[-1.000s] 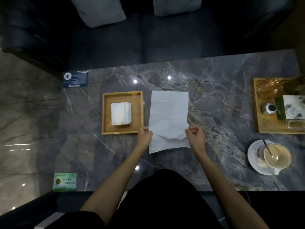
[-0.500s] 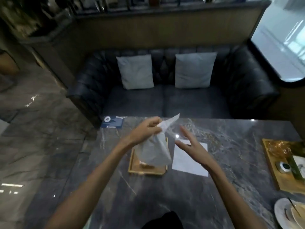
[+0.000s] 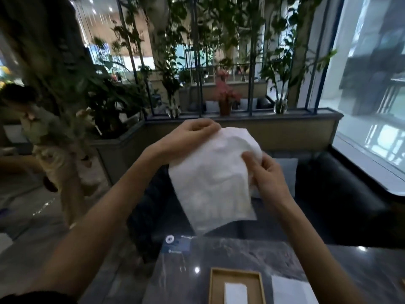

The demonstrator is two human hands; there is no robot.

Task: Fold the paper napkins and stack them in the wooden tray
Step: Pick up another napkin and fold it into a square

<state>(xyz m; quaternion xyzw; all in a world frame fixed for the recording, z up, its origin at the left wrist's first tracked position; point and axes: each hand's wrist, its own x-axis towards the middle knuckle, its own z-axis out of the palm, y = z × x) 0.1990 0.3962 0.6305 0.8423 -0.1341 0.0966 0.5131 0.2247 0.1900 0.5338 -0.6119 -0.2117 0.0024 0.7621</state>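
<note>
- White paper is filling the middle of the view: one unfolded napkin (image 3: pixel 215 178) is hanging in the air, well above the table, its lower corner pointing down.
- Two bare hands are holding it. The left hand (image 3: pixel 192 133) is pinching the napkin's upper left edge, fingers curled closed on the paper.
- The right hand (image 3: pixel 266 172) is gripping the napkin's right side, thumb lying on the front of the sheet and fingers wrapped behind it.
- One dark marble table (image 3: pixel 230 260) is showing along the bottom of the view, below the raised napkin.
- One wooden tray (image 3: pixel 234 274) is sitting on that table at the bottom edge, partly cut off by the frame.
- One stack of folded napkins (image 3: pixel 235 294) is lying inside the tray; how many sheets are in it cannot be told.
- One more flat napkin (image 3: pixel 289 290) is lying on the table just beside the tray, on its right.
- One small blue card (image 3: pixel 177 245) is lying at the table's far left corner.
- One dark sofa (image 3: pixel 328 194) is standing beyond the table, with one pale cushion (image 3: pixel 287 172) showing behind the right hand.
- A planter ledge with several leafy plants (image 3: pixel 219 62) is running behind the sofa.
</note>
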